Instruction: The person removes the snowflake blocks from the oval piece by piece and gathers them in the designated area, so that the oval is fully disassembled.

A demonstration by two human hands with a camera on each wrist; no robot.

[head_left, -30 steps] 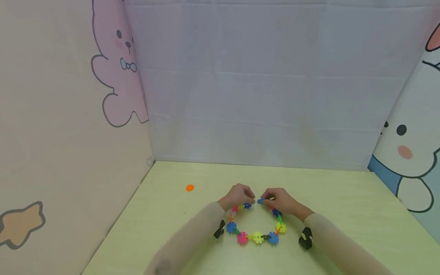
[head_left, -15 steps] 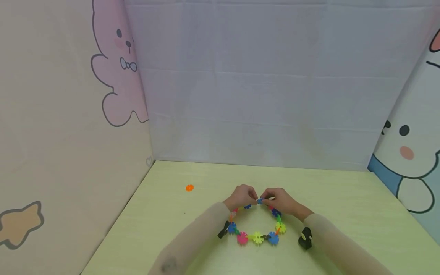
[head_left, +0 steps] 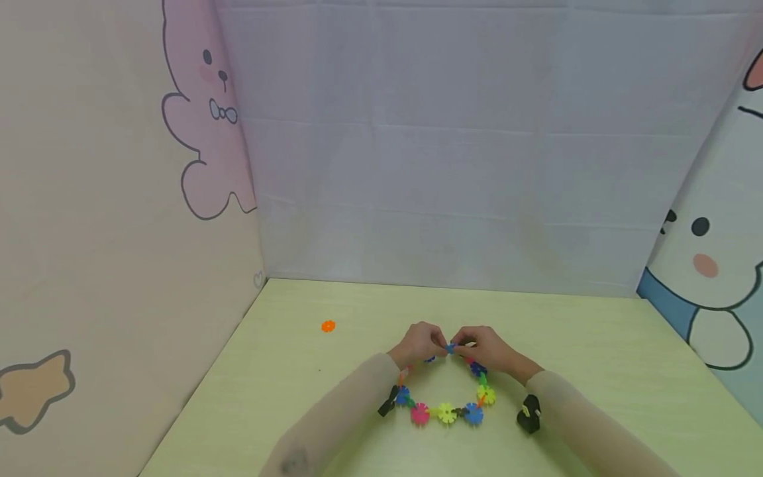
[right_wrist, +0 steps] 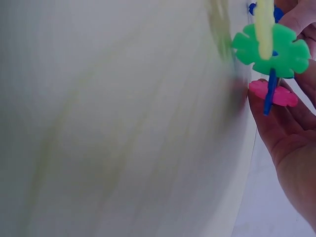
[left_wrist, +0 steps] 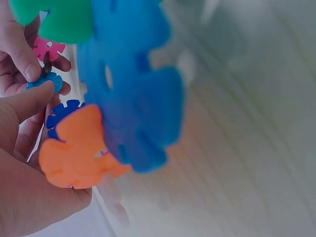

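Note:
A loop of interlocking plastic snowflake discs in several colours lies on the table, with a pink disc (head_left: 420, 414) and a yellow disc (head_left: 447, 413) at its near side. At its far side both hands meet at a light blue snowflake disc (left_wrist: 45, 83). My left hand (head_left: 418, 343) pinches this disc from the left, thumb on its edge. From the other side my right hand (head_left: 485, 348) pinches the same disc. A dark blue disc (left_wrist: 64, 116) sits beside the left fingers. Near the right palm are a pink disc (right_wrist: 274, 94) and a green disc (right_wrist: 271, 49). Fingers partly hide the joint.
One loose orange disc (head_left: 328, 326) lies on the table (head_left: 286, 397) to the left, beyond the loop. A white cloth wall (head_left: 417, 165) rises behind the table, with printed panels at both sides. Black wrist straps show on both sleeves.
My left hand has moved right to the light blue disc, closing the gap between the hands. The right hand stays nearly in place, still holding that disc.

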